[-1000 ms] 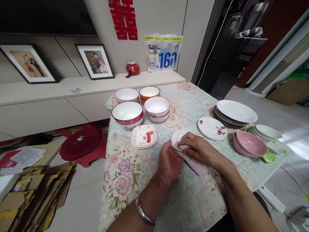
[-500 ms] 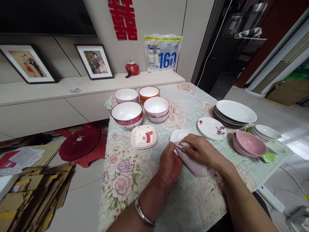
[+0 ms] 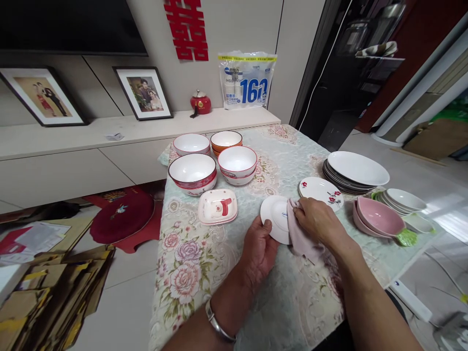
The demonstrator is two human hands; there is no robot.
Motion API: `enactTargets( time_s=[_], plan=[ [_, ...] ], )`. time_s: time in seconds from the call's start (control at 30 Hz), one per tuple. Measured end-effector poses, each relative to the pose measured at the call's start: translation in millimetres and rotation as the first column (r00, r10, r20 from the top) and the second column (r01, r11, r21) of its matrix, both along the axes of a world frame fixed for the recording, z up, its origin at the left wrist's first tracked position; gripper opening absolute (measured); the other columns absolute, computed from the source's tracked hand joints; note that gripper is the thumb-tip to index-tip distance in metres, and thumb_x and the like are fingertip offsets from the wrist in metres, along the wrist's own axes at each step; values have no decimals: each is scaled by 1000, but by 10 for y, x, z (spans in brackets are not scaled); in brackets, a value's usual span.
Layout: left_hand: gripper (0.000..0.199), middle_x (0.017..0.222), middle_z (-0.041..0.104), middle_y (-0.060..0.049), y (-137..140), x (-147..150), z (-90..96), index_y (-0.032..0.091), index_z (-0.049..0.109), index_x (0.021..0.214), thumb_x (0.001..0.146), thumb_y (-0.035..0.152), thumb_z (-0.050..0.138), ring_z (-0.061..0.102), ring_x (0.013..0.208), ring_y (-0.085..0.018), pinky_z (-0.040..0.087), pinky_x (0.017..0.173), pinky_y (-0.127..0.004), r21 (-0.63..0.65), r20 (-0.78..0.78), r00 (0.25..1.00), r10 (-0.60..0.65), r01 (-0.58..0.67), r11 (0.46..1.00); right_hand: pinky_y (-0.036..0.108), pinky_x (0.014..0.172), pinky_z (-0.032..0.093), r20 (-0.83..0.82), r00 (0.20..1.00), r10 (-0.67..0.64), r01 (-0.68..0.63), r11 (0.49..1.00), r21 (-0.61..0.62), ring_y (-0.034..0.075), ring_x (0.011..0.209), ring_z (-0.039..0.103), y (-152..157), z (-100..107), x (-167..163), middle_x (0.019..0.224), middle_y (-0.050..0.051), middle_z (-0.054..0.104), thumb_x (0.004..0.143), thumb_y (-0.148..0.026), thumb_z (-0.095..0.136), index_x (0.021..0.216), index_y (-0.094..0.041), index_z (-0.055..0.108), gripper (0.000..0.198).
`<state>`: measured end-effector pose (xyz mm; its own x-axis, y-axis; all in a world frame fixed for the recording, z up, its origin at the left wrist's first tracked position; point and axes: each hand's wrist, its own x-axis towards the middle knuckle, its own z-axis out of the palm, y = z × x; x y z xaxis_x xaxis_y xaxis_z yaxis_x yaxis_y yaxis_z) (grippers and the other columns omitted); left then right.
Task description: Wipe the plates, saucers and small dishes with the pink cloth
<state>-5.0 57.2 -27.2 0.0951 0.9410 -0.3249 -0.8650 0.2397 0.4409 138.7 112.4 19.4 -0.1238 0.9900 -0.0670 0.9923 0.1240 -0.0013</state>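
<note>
A small white plate [image 3: 275, 214] with blue lettering near its middle is held above the table, tilted. Its near left rim is pinched by my left hand [image 3: 259, 246], thumb on top and fingers underneath. My right hand [image 3: 316, 217] grips a pale pink cloth [image 3: 302, 239] against the plate's right edge, and the cloth hangs down below that hand. To the left lies a rectangular dish [image 3: 218, 207] with a red-scarfed figure on it. Just beyond my right hand are round plates with red flowers [image 3: 317, 189], partly covered by the hand.
Stacked bowls [image 3: 192, 168] stand at the back left of the floral tablecloth [image 3: 186, 273]. Large white plates [image 3: 358, 168], pink bowls [image 3: 380, 217] and small white bowls [image 3: 405, 200] sit on the right. A red stool [image 3: 122, 217] and flattened cardboard [image 3: 62, 292] are on the floor at left.
My right hand has moved right with the cloth, from the plate's near left part to its right edge. More of the plate's face and its blue lettering now shows.
</note>
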Motion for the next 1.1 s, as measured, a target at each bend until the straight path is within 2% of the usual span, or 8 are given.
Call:
enactTargets(
  time_s=[0.17,0.3,0.43,0.5,0.67,0.8,0.93,1.1],
  plan=[
    [39,117,71,-11,-19,18,13,17,67,109,71,15,74,63,115,-26,46,103,-41,25,-4,1000,-6,6,1000,33,63,34,-12,999,37,-36,998,44,25,77,63,-44,14,-28,91,15,66,94,-19,43,92,-13,64,22],
    [50,116,71,-11,-35,18,27,16,65,114,67,16,79,62,115,-28,45,102,-42,60,-23,999,-39,41,997,33,77,40,-117,957,267,-238,946,219,25,95,57,-59,6,-150,102,14,62,95,-11,41,106,-13,65,27],
    [55,118,70,-11,-43,19,27,17,65,118,65,17,81,59,119,-30,44,104,-42,123,-12,996,-92,93,988,36,88,40,-195,860,472,-414,868,275,26,102,51,-50,17,-192,113,12,62,92,-7,45,119,-17,64,35],
    [55,119,70,-11,-42,21,19,17,65,118,65,16,80,60,119,-30,43,104,-42,115,-5,996,-94,94,989,36,86,40,-194,872,449,-397,881,257,26,103,51,-44,23,-173,115,11,63,92,-9,46,121,-20,63,35],
    [50,116,72,-11,-23,17,-3,16,66,116,67,9,75,61,117,-28,43,105,-43,58,0,999,-33,33,998,33,71,38,-93,980,176,-158,973,170,25,90,59,-48,-8,-117,100,13,64,96,-18,44,107,-15,64,24],
    [53,114,72,-10,8,10,-14,17,64,117,66,5,72,60,119,-26,42,107,-40,29,6,999,48,-48,998,32,61,34,1,998,55,-55,996,70,24,77,66,-71,-24,-134,94,15,67,98,-26,41,95,-13,63,26],
    [56,114,72,-9,35,3,-27,19,60,123,69,7,71,61,118,-25,42,107,-39,36,3,995,103,-103,994,32,60,35,56,997,53,-50,998,-41,26,77,69,-115,37,-164,86,17,71,98,-28,40,95,-12,66,30],
    [57,119,70,-6,48,-13,-16,24,57,127,74,5,67,62,116,-22,41,108,-36,47,-24,986,167,-166,985,32,59,33,24,985,173,-168,977,-133,27,80,69,-160,92,-139,88,17,73,97,-31,43,90,-13,67,31]
  ],
)
